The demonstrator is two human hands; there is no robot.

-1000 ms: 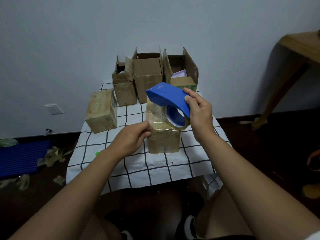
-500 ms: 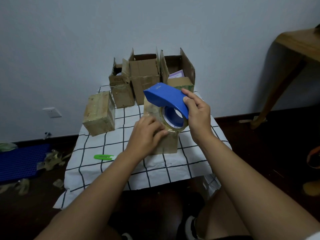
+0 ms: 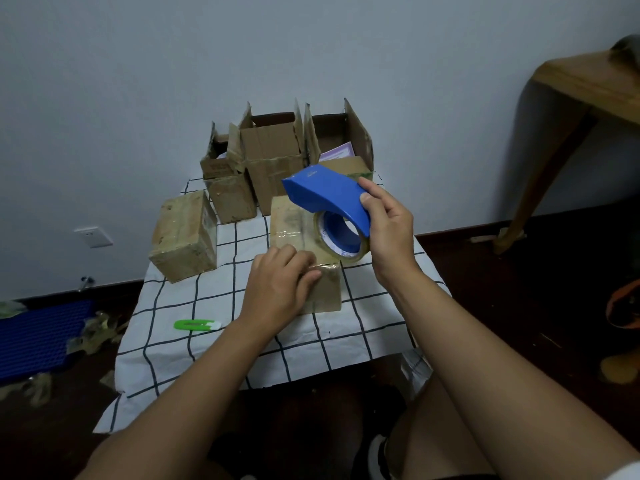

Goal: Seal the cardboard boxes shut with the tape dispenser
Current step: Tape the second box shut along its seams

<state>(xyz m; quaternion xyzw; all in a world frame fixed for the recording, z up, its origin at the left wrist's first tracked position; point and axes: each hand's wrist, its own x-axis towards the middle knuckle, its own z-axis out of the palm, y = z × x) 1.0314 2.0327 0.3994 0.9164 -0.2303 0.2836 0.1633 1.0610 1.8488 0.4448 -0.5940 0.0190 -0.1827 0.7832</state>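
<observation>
On the counter [image 3: 214,362] under its white black-checked cloth, a taped brown cardboard box [image 3: 294,230] sits centre. At its 2 o'clock the right hand [image 3: 388,233] grips the blue plastic tape dispenser [image 3: 329,199], fingers wrapped round it. Left hand [image 3: 280,285] presses flat-fingered at 6 o'clock.

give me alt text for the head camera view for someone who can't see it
A person's right hand holds a blue tape dispenser over a closed cardboard box while the left hand presses on the box's near top edge. It sits on a checked cloth with another closed box, three open boxes and a green cutter.
</observation>
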